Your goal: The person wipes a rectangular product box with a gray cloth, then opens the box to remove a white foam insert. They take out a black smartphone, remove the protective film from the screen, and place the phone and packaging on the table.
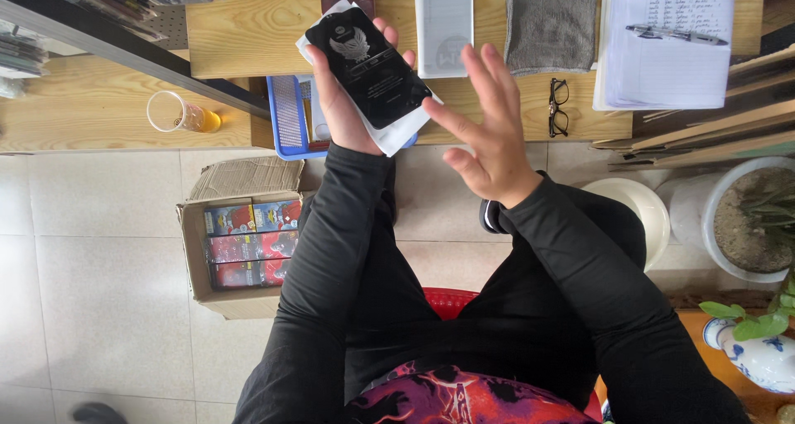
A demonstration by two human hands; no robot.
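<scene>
Black rectangular panel (pixel 368 68), lying on a white sleeve (pixel 396 130), sits in the left hand (pixel 344 101), which grips both with fingers curled round their far edge, raised over the wooden desk (pixel 248 43). Beside the panel the right hand (pixel 489 130) hovers spread, fingertips just short of its edge. Right of the panel, on the desk, lie a grey cloth (pixel 551 28) and black glasses (pixel 558 107)

Bright, even daylight, sharp picture

Soft light falls from above; shadows under the table (pixel 248 43) are weak. The black card (pixel 368 66) shows a mild glare. The right hand (pixel 489 126) is slightly blurred; edges bend a little.
</scene>
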